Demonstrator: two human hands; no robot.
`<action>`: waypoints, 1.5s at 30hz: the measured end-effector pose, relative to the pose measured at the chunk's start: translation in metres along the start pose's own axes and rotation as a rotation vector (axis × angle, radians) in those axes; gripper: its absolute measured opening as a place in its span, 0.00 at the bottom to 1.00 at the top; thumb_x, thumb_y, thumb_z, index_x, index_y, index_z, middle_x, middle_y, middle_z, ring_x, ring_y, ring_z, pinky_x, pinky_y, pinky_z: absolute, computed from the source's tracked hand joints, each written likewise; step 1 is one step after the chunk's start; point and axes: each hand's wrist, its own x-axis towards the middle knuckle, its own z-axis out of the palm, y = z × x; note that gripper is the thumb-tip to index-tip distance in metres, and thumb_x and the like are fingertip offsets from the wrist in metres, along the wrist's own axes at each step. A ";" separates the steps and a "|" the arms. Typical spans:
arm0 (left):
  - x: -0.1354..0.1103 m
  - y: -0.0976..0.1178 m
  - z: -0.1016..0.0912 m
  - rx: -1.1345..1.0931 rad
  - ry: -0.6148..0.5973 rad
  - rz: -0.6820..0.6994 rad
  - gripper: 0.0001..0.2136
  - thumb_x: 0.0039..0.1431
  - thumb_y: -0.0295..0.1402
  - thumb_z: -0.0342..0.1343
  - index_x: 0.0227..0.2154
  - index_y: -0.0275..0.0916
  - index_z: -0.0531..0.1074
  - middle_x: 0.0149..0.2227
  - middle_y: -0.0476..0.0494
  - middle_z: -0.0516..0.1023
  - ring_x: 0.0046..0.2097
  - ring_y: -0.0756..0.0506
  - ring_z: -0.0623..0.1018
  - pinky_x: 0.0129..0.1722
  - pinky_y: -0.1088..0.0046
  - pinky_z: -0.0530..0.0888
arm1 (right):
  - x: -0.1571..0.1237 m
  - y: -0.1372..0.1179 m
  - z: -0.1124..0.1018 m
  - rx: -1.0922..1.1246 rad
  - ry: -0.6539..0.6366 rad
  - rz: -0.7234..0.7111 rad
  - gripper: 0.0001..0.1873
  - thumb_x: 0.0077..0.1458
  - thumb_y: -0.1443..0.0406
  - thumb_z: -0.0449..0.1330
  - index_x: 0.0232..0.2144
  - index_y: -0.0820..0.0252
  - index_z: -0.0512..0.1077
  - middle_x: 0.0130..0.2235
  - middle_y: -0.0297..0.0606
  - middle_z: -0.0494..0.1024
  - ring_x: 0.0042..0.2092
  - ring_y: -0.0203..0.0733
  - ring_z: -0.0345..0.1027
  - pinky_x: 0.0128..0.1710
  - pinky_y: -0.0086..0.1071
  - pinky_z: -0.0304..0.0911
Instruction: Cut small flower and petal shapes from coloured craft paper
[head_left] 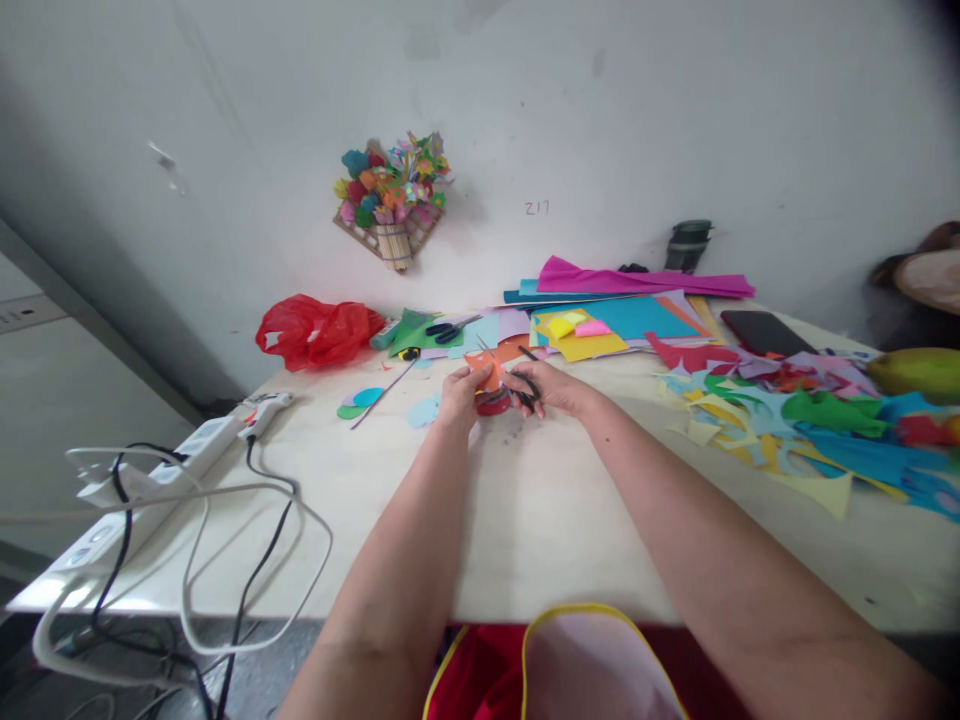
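My left hand (459,393) pinches a small piece of orange paper (486,372) above the middle of the table. In my right hand (546,388) is a pair of scissors (526,392) with black handles, its blades pointing up and left beside the orange paper. I cannot tell whether the blades touch the paper. Just beneath the hands lies a red paper circle (493,406), partly hidden. Left of them are a light blue paper circle (424,411), a teal circle (367,397) and a green one (349,411).
Colored paper sheets (645,322) and another pair of scissors (448,331) lie at the back, near a red plastic bag (319,332). Paper scraps (750,420) cover the right side, beside a phone (772,332). Cables and a power strip (150,500) occupy the left edge.
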 end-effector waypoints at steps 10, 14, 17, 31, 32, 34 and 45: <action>0.005 -0.003 -0.009 0.005 -0.123 0.061 0.17 0.35 0.34 0.78 0.24 0.35 0.76 0.26 0.45 0.79 0.28 0.49 0.76 0.31 0.72 0.74 | -0.003 0.001 -0.015 0.024 0.140 -0.024 0.16 0.55 0.59 0.71 0.28 0.61 0.69 0.21 0.34 0.77 0.17 0.32 0.68 0.09 0.21 0.52; 0.008 -0.006 -0.013 0.083 -0.235 0.089 0.20 0.29 0.39 0.80 0.20 0.34 0.76 0.22 0.46 0.76 0.24 0.52 0.73 0.26 0.76 0.67 | -0.007 -0.003 -0.020 0.132 0.258 -0.047 0.14 0.49 0.63 0.73 0.31 0.61 0.71 0.24 0.33 0.78 0.21 0.33 0.70 0.14 0.21 0.54; 0.007 -0.007 -0.013 0.152 -0.296 0.089 0.21 0.26 0.40 0.80 0.20 0.34 0.76 0.21 0.47 0.76 0.24 0.52 0.72 0.25 0.76 0.66 | -0.008 -0.007 -0.017 0.184 0.309 -0.058 0.14 0.46 0.69 0.72 0.33 0.60 0.71 0.23 0.31 0.77 0.23 0.33 0.69 0.19 0.23 0.57; 0.003 -0.008 -0.010 0.278 -0.440 0.027 0.21 0.29 0.42 0.80 0.22 0.34 0.79 0.23 0.45 0.78 0.27 0.48 0.75 0.33 0.71 0.69 | -0.006 -0.015 -0.005 0.117 0.300 -0.059 0.16 0.40 0.76 0.64 0.33 0.58 0.70 0.21 0.24 0.71 0.24 0.33 0.65 0.27 0.26 0.60; 0.003 -0.009 -0.011 0.270 -0.425 0.029 0.21 0.28 0.41 0.80 0.22 0.34 0.79 0.23 0.45 0.78 0.27 0.48 0.75 0.32 0.71 0.69 | -0.006 -0.016 -0.005 0.123 0.315 -0.059 0.16 0.40 0.76 0.64 0.33 0.58 0.69 0.21 0.24 0.71 0.24 0.33 0.65 0.27 0.26 0.60; 0.006 -0.011 -0.011 0.252 -0.378 0.035 0.20 0.28 0.40 0.80 0.21 0.34 0.78 0.23 0.45 0.78 0.27 0.49 0.74 0.31 0.72 0.69 | -0.005 -0.016 -0.003 0.139 0.349 -0.066 0.17 0.39 0.77 0.64 0.33 0.58 0.69 0.21 0.24 0.71 0.23 0.33 0.64 0.26 0.27 0.60; 0.006 -0.012 -0.009 0.085 -0.235 0.058 0.21 0.25 0.37 0.79 0.22 0.33 0.78 0.25 0.43 0.80 0.27 0.47 0.77 0.31 0.72 0.72 | 0.005 -0.010 0.006 0.188 0.483 -0.122 0.15 0.37 0.72 0.64 0.30 0.56 0.67 0.23 0.24 0.69 0.22 0.33 0.61 0.23 0.27 0.60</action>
